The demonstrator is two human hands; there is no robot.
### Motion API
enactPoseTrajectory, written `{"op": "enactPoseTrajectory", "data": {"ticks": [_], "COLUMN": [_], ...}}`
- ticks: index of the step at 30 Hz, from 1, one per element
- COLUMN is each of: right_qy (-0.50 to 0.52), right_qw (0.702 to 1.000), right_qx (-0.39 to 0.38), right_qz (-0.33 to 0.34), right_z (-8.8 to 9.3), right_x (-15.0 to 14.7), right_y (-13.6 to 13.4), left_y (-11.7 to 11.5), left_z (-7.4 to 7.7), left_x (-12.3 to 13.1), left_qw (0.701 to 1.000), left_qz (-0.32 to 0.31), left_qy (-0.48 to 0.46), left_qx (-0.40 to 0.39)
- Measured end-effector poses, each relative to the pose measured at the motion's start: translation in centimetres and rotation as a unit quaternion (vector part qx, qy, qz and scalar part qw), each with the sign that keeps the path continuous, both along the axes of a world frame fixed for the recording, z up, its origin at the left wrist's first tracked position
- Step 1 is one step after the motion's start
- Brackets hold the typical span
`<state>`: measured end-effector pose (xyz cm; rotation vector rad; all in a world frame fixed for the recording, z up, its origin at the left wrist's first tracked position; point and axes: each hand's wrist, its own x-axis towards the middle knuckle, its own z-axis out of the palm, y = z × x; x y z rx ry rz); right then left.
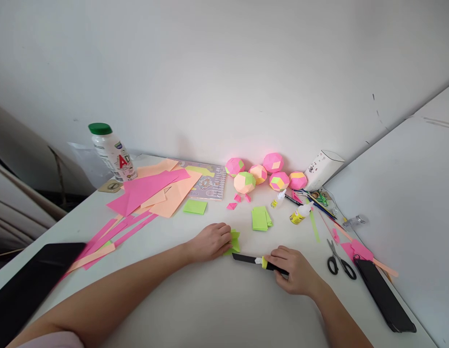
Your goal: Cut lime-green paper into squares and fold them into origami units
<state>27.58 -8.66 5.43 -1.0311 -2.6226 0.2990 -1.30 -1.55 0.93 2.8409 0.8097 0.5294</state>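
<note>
My right hand (291, 270) is closed around the handle of a utility knife (246, 259), its dark blade extended and pointing left. The blade tip lies close to the lower edge of a folded green paper piece (235, 240). With fingers bent, my left hand (212, 242) grips that green paper, and part of it is hidden behind the fingers. Just beyond are a stack of green paper squares (260, 218), another green paper pile (195, 207) and a few small pink folded pieces (231, 206).
Several faceted paper balls (273, 163) sit by the wall, near two glue bottles (300, 213). Scissors (341, 261) and a black case (384, 295) lie right. Pink and peach paper sheets (148, 193), a white bottle (113, 154) and a black tablet-like slab (36, 285) are left.
</note>
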Motion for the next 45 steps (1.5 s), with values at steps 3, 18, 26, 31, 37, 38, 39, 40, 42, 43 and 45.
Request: {"op": "enactPoseTrajectory", "data": {"ticks": [3, 18, 26, 31, 37, 38, 39, 40, 42, 43, 45], "right_qy": [0.004, -0.012, -0.023, -0.027, -0.029, -0.029, -0.029, -0.029, -0.031, -0.033, -0.037], "right_qw": [1.0, 1.0, 0.999, 0.999, 0.999, 0.999, 0.999, 0.999, 0.999, 0.999, 0.999], "right_qx": [0.006, -0.014, -0.023, -0.02, -0.021, -0.021, -0.021, -0.021, -0.02, -0.019, -0.017], "right_qz": [0.002, -0.004, -0.015, -0.017, -0.02, -0.02, -0.02, -0.021, -0.022, -0.024, -0.028], "right_z": [-0.25, -0.33, -0.36, -0.28, -0.26, -0.28, -0.3, -0.32, -0.36, -0.38, -0.39], "right_x": [0.05, 0.21, 0.19, 0.09, 0.04, 0.06, 0.1, 0.14, 0.25, 0.31, 0.42], "right_y": [0.12, 0.01, -0.35, -0.33, -0.24, -0.24, -0.24, -0.24, -0.22, -0.2, -0.15], "left_y": [0.03, -0.01, -0.2, -0.19, -0.16, -0.15, -0.13, -0.12, -0.1, -0.09, -0.09], "left_z": [-0.18, 0.12, 0.45, 0.46, 0.09, 0.04, 0.0, -0.02, -0.02, -0.02, -0.03], "left_x": [0.05, 0.06, -0.27, -0.25, 0.1, 0.12, 0.14, 0.14, 0.14, 0.14, 0.14], "left_qw": [1.0, 1.0, 0.999, 0.998, 1.0, 1.0, 1.0, 1.0, 1.0, 1.0, 1.0], "left_qz": [0.002, 0.006, -0.013, -0.007, 0.01, 0.01, 0.01, 0.01, 0.011, 0.011, 0.012], "left_qy": [-0.009, -0.01, -0.039, -0.044, 0.01, 0.012, 0.013, 0.015, 0.018, 0.019, 0.019], "left_qx": [0.013, 0.007, -0.03, -0.035, 0.0, 0.002, 0.003, 0.004, 0.007, 0.007, 0.008]}}
